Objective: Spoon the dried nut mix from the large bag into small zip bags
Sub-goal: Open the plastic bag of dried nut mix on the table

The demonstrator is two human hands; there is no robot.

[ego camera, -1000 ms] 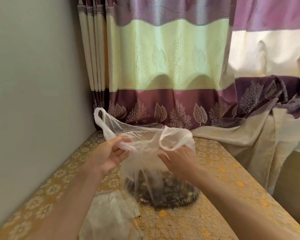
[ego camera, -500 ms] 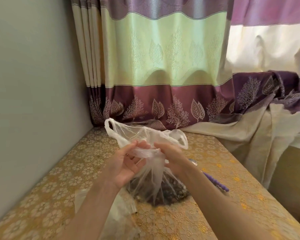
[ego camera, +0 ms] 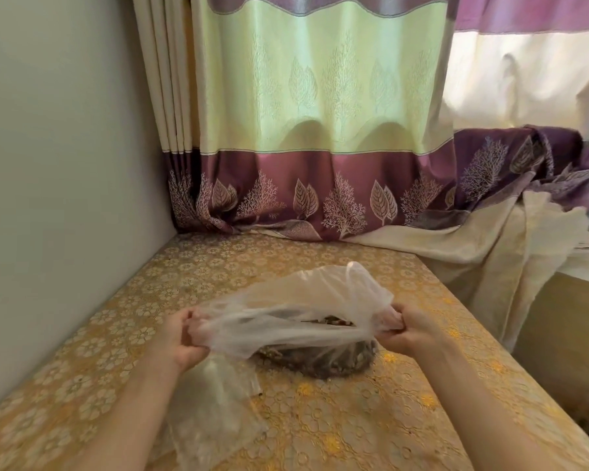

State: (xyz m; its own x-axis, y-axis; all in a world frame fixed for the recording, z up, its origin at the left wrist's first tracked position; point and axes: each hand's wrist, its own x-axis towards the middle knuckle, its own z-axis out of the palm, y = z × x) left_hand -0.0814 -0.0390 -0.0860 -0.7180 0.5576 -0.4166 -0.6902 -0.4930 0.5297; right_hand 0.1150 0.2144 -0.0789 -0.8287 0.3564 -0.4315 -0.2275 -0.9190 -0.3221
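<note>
Left hand [ego camera: 181, 338] and right hand [ego camera: 409, 329] each pinch large bag [ego camera: 286, 321] rim, mouth stretched sideways; nut mix [ego camera: 320, 360] directly below, between grips; small zip bags [ego camera: 211, 413] nearer left hand.

table [ego camera: 371, 419]: gold cloth with a pale flower pattern, set into the corner | wall [ego camera: 65, 147]: plain pale grey-green, along the table's left side | curtain [ego camera: 320, 96]: yellow-green band above, maroon band with leaf and tree motifs below, hem touching the table's far edge | cream cloth [ego camera: 490, 253]: draped off the table's right side
</note>
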